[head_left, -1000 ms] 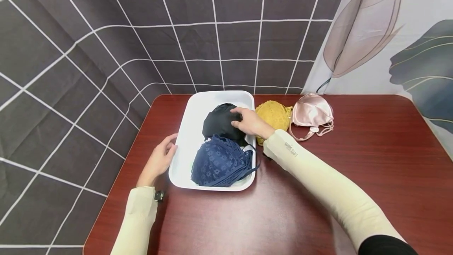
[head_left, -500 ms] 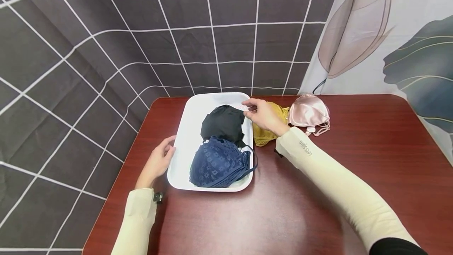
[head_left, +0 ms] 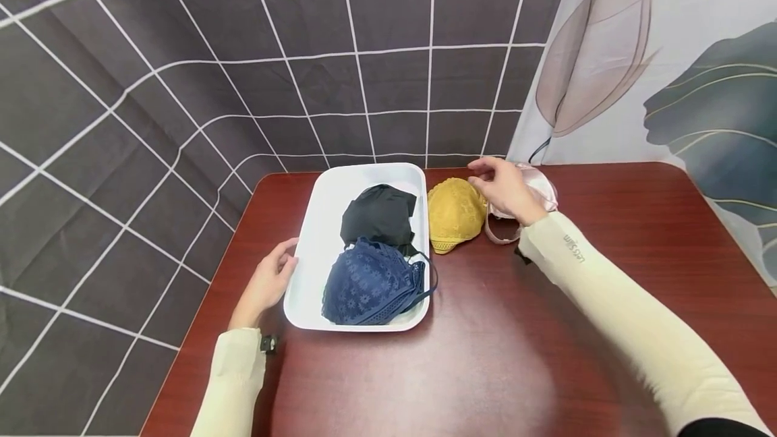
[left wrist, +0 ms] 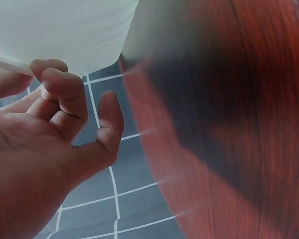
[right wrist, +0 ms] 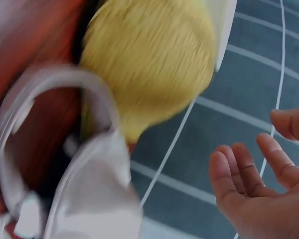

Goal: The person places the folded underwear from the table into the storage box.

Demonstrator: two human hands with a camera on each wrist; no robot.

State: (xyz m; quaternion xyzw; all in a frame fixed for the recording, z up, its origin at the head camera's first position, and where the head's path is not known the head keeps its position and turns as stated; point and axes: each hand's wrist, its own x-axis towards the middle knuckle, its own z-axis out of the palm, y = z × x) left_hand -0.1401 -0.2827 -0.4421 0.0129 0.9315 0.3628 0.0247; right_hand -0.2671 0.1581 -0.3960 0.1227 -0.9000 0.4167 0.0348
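My left hand [head_left: 267, 282] rests its fingertips at the left rim of a white plastic tray [head_left: 322, 211]; in the left wrist view the loosely bent fingers [left wrist: 65, 99] are right at the tray's edge. A navy lace bra [head_left: 370, 282] lies in the tray's near half, one strap hanging over the right rim. Behind it lies a black bra [head_left: 376, 214], folded. My right hand [head_left: 506, 187], fingers loosely spread and holding nothing, hovers over a pink satin bra [head_left: 546, 191], partly hiding it. A yellow lace bra [head_left: 455, 211] lies between tray and right hand.
The reddish-brown wooden table [head_left: 485, 356] carries everything. A dark grid-patterned cloth [head_left: 388, 73] hangs close behind and to the left. To the right of it hangs a pale leaf-print cloth [head_left: 607, 86].
My right hand has moved right, from the black bra in the tray, past the yellow bra, to above the pink one. My left hand has stayed at the rim.
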